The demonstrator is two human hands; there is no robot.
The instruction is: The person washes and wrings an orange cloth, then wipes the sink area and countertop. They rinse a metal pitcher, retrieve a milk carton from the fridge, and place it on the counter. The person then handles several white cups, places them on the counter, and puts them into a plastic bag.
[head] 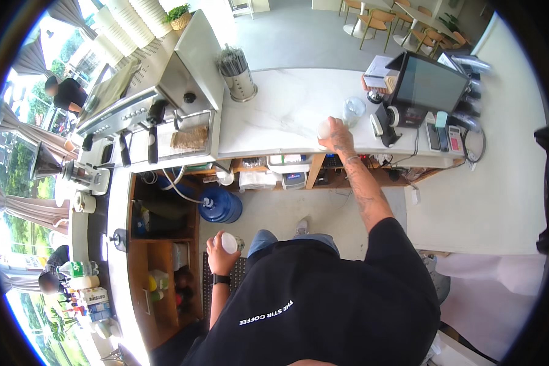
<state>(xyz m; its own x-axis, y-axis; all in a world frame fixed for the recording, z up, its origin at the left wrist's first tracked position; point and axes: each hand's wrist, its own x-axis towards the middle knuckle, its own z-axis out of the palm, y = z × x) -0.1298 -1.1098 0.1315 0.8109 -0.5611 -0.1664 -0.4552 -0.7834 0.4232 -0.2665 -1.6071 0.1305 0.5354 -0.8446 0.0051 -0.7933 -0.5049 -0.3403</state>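
Note:
My left hand [221, 257], low at the left beside my body, is wrapped around a cup with a white round top [229, 243]. What fills that cup I cannot make out. Stretched forward over the white marble-look counter [279, 105], my right hand [339, 138] grips a pale, whitish cup [324, 130] near the counter's front edge. My fingers hide part of it. Just beyond the right hand stands a clear round container [354, 109].
An espresso machine [164, 87] and a metal straw holder [240, 84] stand left. A touchscreen till [432, 82], a scanner stand [384, 126] and a calculator [455, 138] sit right. On the floor is a blue water bottle [222, 206]. Two people are beyond the left counter.

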